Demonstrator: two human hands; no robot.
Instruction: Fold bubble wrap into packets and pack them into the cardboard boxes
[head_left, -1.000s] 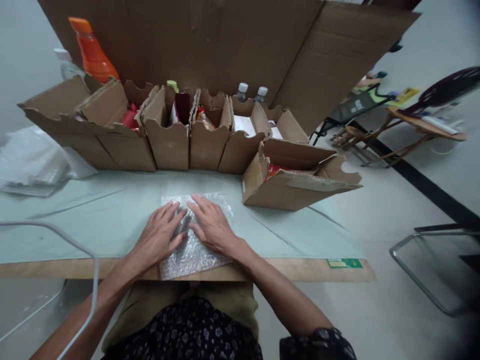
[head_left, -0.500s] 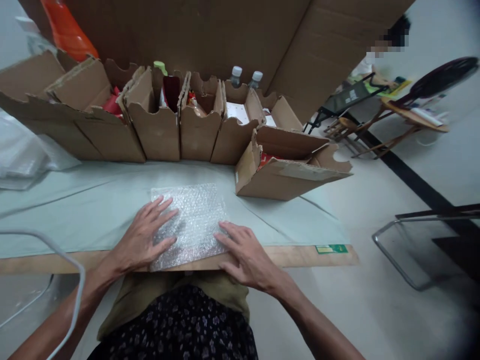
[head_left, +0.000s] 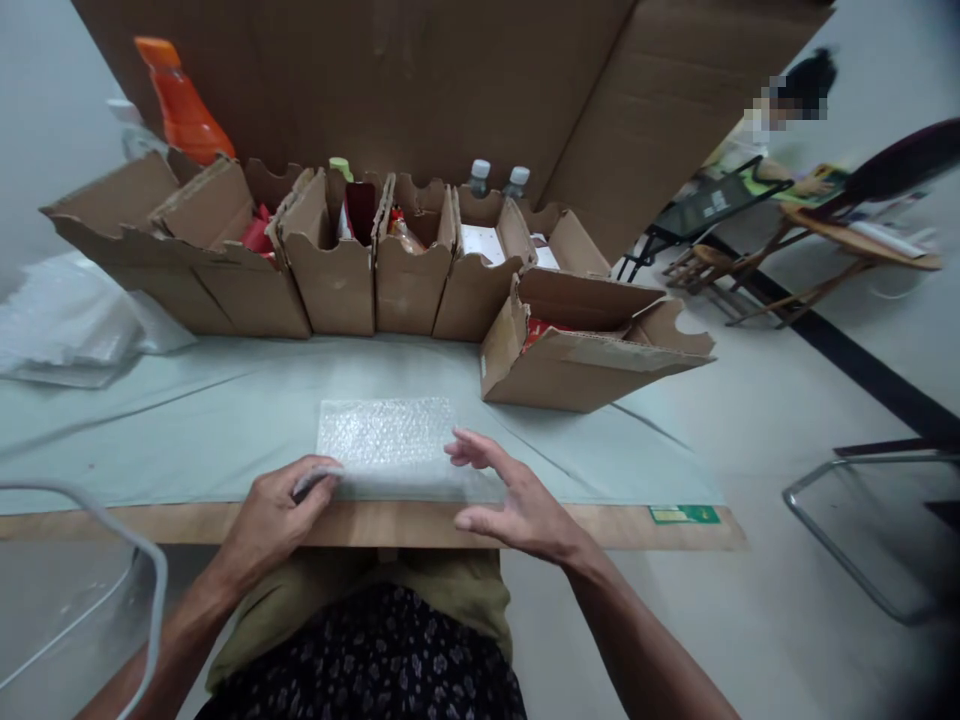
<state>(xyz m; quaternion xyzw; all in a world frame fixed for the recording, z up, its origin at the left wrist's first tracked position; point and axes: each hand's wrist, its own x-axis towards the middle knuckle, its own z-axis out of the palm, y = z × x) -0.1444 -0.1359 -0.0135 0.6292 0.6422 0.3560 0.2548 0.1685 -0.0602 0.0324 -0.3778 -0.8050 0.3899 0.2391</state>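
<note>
1. Closest, at the lower left, a grey cable (head_left: 160, 590) bends up in front of the left forearm and hides a small part of it.
2. The left hand (head_left: 277, 515) is closed, thumb against fingers, on the near left corner of the bubble wrap (head_left: 386, 430).
3. The right hand (head_left: 517, 500) is open, its thumb well apart from the fingers, at the right edge of the wrap; I cannot tell if the fingertips touch it.
4. The wrap is between the hands, on the pale cloth (head_left: 225, 430) near the wooden table edge (head_left: 585, 523). Its near edge seems to be raised.
5. On this edge, to the right, there is a green sticker (head_left: 684, 514).
6. Behind the right hand stands the front box (head_left: 592, 370), slanted, with something red inside.
7. To the far left lie plastic sheets (head_left: 67, 315), beside the row of boxes (head_left: 330, 290). This row closes the back of the table.
8. Behind it are an orange bottle (head_left: 184, 110) and two white-capped bottles, then a tall cardboard panel (head_left: 420, 90).
9. Farthest, at the right, a person (head_left: 810, 90) is behind a black chair (head_left: 709, 205).
</note>
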